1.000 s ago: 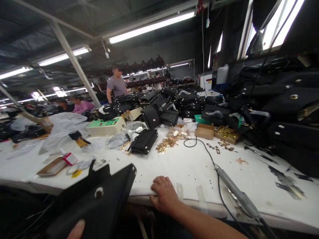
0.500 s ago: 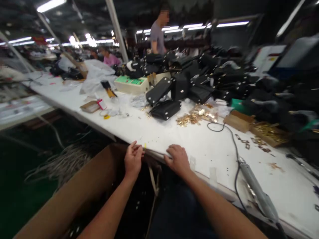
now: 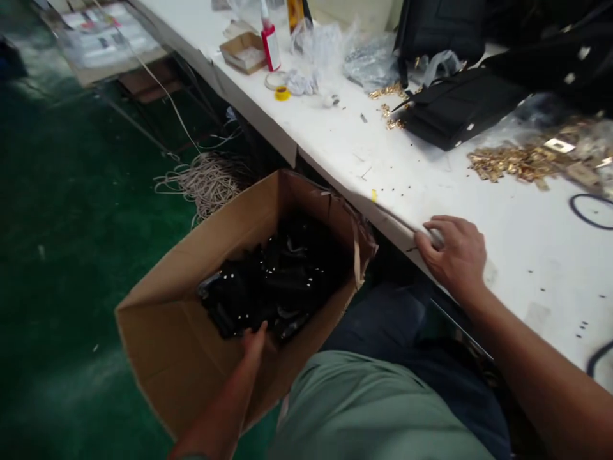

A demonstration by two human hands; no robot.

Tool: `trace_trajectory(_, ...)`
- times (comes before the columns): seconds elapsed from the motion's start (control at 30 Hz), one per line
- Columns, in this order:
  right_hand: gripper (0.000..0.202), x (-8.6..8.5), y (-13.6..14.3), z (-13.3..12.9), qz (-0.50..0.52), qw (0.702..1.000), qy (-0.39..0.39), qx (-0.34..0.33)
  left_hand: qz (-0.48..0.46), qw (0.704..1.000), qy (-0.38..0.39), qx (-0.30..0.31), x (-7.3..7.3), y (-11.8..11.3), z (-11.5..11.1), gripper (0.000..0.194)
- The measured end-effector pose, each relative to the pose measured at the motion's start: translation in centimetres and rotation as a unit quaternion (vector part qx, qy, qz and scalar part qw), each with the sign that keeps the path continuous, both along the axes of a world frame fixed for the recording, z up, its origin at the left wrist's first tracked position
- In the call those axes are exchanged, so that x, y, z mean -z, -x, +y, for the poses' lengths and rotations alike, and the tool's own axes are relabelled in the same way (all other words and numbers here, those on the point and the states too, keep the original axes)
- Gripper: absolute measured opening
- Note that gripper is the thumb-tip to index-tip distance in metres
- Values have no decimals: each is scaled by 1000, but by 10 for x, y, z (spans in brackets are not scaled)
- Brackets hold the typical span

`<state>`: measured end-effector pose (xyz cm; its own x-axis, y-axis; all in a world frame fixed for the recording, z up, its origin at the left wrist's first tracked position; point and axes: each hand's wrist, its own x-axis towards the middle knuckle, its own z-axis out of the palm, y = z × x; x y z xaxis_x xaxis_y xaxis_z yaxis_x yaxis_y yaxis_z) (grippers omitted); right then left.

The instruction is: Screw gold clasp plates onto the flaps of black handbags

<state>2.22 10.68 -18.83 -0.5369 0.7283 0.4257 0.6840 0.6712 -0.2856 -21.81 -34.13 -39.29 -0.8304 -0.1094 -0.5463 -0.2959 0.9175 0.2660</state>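
Observation:
My left hand point(image 3: 253, 342) reaches down into a tall cardboard box point(image 3: 158, 338) on the floor beside the table. It is at the near side of the black bags point(image 3: 282, 278) piled inside, which carry small shiny metal studs. The fingers are blurred and partly hidden against the dark pile, so whether they grip a bag does not show. My right hand point(image 3: 457, 252) rests on the front edge of the white table point(image 3: 330, 134), thumb apart from the bent fingers, holding nothing I can see.
On the table lie a black bag point(image 3: 460, 105), gold metal fittings point(image 3: 512, 160), a red bottle point(image 3: 271, 45), a small cardboard tray point(image 3: 242, 54) and a yellow tape roll point(image 3: 282, 93). A tangle of pale cord point(image 3: 211, 182) lies on the green floor behind the box.
My left hand has gone from the table edge down into the box. The view has tilted down and left. My right hand stays at the table edge.

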Motion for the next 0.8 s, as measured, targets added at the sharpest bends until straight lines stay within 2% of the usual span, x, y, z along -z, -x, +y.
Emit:
trace_trajectory(0.03, 21, 0, 1, 0, -6, 1000, -2, -1, 12, 1000, 24, -9, 3, 20, -1, 45)
trace_trajectory(0.1, 20, 0, 3, -1, -16, 1000, -5, 0, 41, 998, 52, -13, 8, 65, 0, 72)
trace_trajectory(0.2, 19, 0, 5, -1, -27, 1000, -11, 5, 73, 995, 64, -6, 14, 124, 9, 103)
trace_trajectory(0.27, 19, 0, 6, -1, -37, 999, -16, 6, 73, 995, 61, -5, 21, 151, 17, 117)
trace_trajectory(0.33, 19, 1, 7, 0, -46, 999, -24, 7, 62, 996, 57, -11, 30, 168, 27, 125)
trace_trajectory(0.43, 21, 2, 8, 1, -59, 998, -33, 12, 41, 997, 61, -27, 44, 180, 38, 126)
trace_trajectory(0.53, 21, 2, 9, 1, -73, 997, -34, 17, 30, 995, 84, -37, 52, 183, 44, 124)
trace_trajectory(0.67, 23, 1, 10, 0, -86, 996, -18, 26, 17, 993, 111, -27, 53, 178, 48, 115)
trace_trajectory(0.8, 23, 1, 11, 0, -85, 996, -7, 29, 12, 993, 114, -3, 46, 153, 57, 98)
